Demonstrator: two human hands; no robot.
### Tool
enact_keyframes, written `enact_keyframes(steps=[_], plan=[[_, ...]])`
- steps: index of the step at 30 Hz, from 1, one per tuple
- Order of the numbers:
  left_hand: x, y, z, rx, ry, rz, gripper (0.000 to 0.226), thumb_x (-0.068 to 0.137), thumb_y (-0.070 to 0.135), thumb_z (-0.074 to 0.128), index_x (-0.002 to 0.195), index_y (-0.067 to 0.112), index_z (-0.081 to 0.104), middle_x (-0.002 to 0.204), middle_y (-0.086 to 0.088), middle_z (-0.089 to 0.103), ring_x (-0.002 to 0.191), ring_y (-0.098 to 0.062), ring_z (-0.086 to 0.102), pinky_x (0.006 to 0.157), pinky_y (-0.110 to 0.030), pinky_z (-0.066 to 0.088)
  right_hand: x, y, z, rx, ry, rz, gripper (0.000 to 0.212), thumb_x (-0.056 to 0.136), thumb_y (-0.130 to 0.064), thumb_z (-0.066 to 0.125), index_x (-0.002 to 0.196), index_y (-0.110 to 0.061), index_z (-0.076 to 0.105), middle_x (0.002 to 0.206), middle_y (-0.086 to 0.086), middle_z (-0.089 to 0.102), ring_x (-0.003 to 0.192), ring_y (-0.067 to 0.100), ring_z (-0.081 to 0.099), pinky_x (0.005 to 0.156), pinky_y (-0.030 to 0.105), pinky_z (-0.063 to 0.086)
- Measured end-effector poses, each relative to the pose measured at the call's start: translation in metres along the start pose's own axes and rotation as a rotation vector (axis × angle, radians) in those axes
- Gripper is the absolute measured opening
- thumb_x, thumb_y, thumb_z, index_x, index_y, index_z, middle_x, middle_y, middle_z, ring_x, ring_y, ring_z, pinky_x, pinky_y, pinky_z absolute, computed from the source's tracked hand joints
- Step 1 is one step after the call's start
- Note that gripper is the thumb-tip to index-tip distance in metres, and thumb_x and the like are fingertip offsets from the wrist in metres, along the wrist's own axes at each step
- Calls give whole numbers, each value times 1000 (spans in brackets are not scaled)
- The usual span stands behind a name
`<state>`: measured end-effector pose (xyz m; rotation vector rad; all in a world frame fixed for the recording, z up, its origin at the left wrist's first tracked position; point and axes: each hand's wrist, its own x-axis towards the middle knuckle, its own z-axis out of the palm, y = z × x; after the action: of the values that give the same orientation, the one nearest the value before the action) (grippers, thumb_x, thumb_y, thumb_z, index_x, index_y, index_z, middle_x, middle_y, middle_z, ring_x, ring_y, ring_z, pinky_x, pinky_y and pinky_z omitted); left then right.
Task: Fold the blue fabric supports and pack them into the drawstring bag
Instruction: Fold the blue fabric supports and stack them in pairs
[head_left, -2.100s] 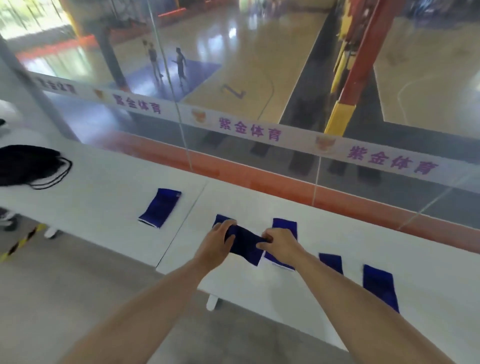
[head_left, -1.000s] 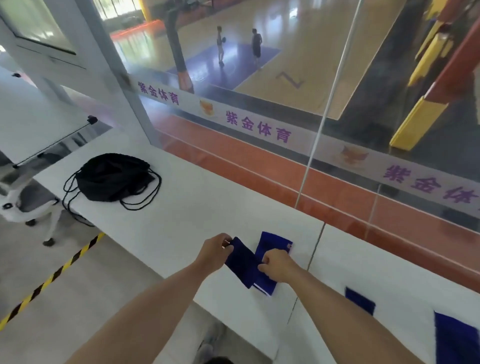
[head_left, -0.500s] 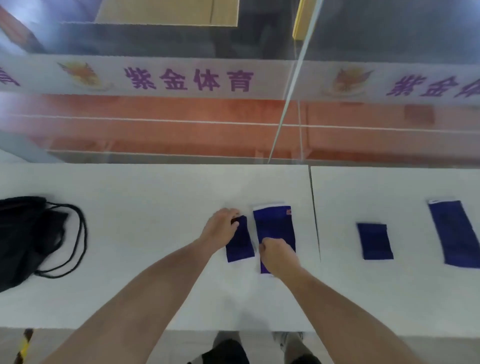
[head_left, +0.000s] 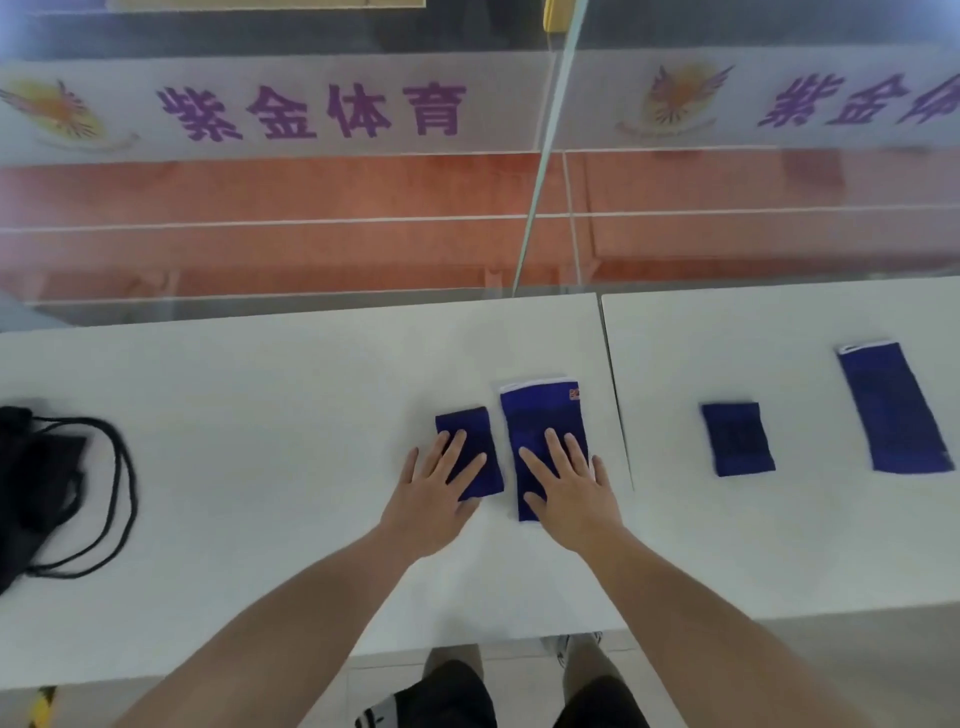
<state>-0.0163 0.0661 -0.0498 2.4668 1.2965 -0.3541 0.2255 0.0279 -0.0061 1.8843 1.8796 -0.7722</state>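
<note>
Nearest, under the tabletop's (head_left: 249, 597) front edge, a pale shoe (head_left: 574, 649) shows on the floor; both bare forearms reach out over the white surface.

The left hand (head_left: 434, 501) lies flat with its grip apart, fingers straight and spread; its fingertips press on the small folded support (head_left: 465, 423), a short blue rectangle, while the palm rests on the tabletop just near-left of it.

The right hand (head_left: 571, 488) lies flat too, grip apart and clamped on nothing; its straight fingers press the near half of the long support (head_left: 540, 410), which lies unfolded just right of the folded one, with a white hem and a small red tag at its far end.

A seam (head_left: 615, 395) crosses the tabletop just right of that piece; past it lie a second folded support (head_left: 737, 439) and, further right, a second long support (head_left: 891, 410), flat and slightly tilted.

Well to the left, at the frame's edge, sits the black drawstring bag (head_left: 36, 493), its cord (head_left: 122, 493) looped on the tabletop; no blue piece touches it.

Beyond the far edge stands a glass wall (head_left: 540, 171) bearing a white band with purple characters (head_left: 311, 111).
</note>
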Motion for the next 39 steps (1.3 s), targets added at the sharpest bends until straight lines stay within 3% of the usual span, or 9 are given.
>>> enact_keyframes(steps=[7, 11, 13, 16, 20, 25, 31, 34, 39], plan=[[28, 24, -15, 19, -19, 102, 62, 99, 59, 29, 156, 36, 21, 168, -3, 3, 154, -26, 0, 121, -55, 13, -2, 38, -7, -3, 13, 13, 63, 104, -50, 32, 158, -38, 2, 168, 1, -10, 155, 26, -6, 125, 48, 8], [43, 42, -36, 6, 3, 95, 55, 99, 53, 32, 145, 26, 47, 162, -5, 29, 149, -29, 22, 121, -53, 17, -8, 58, -23, 40, 157, 7, 43, 101, -25, 52, 143, -22, 47, 150, 5, 43, 136, 26, 42, 113, 36, 34], [49, 55, -47, 97, 75, 170, 42, 99, 40, 34, 119, 19, 65, 131, -6, 60, 123, -29, 52, 113, -47, 32, -19, 71, -37, 76, 209, 54, 35, 91, -4, 55, 123, -18, 60, 122, 2, 57, 108, 23, 56, 95, 32, 44], [59, 85, -76, 167, 86, 210, 36, 99, 30, 32, 85, 18, 63, 85, -2, 64, 80, -26, 57, 85, -40, 42, -38, 97, -55, 168, 213, 137, 22, 91, 0, 52, 106, -13, 59, 105, 5, 62, 87, 26, 60, 72, 32, 46], [81, 145, -118, 149, 29, 164, 41, 105, 32, 29, 85, 17, 62, 83, -1, 64, 77, -24, 58, 79, -42, 46, -59, 149, -68, 203, 204, 220, 14, 101, -26, 52, 104, -12, 56, 96, 3, 64, 82, 26, 62, 62, 32, 42], [106, 238, -142, 10, -57, 90, 36, 103, 21, 32, 77, 13, 56, 66, 1, 52, 54, -18, 44, 68, -37, 38, -80, 230, -75, 217, 123, 229, 11, 97, -23, 45, 94, -19, 55, 101, 6, 67, 85, 27, 61, 72, 34, 47], [150, 342, -121, 0, -206, -27, 25, 98, 25, 43, 86, 18, 63, 72, 3, 53, 78, -24, 57, 74, -37, 49, -94, 322, -68, 286, 46, 239, 29, 93, -38, 43, 101, -18, 61, 102, 4, 65, 87, 25, 60, 74, 34, 48], [169, 360, -100, 52, -188, -31, 23, 100, 13, 44, 102, 10, 66, 95, -5, 67, 88, -28, 64, 76, -40, 54, -96, 348, -61, 324, 46, 249, 28, 90, -40, 41, 97, -19, 59, 100, 5, 66, 90, 26, 64, 80, 37, 54], [191, 380, -53, -50, -126, -22, 40, 96, 36, 51, 132, 20, 50, 129, 1, 46, 119, -23, 46, 97, -37, 42, -97, 387, -34, 389, 27, 290, 20, 90, -36, 42, 86, -21, 54, 89, 2, 64, 82, 23, 62, 77, 35, 54]])
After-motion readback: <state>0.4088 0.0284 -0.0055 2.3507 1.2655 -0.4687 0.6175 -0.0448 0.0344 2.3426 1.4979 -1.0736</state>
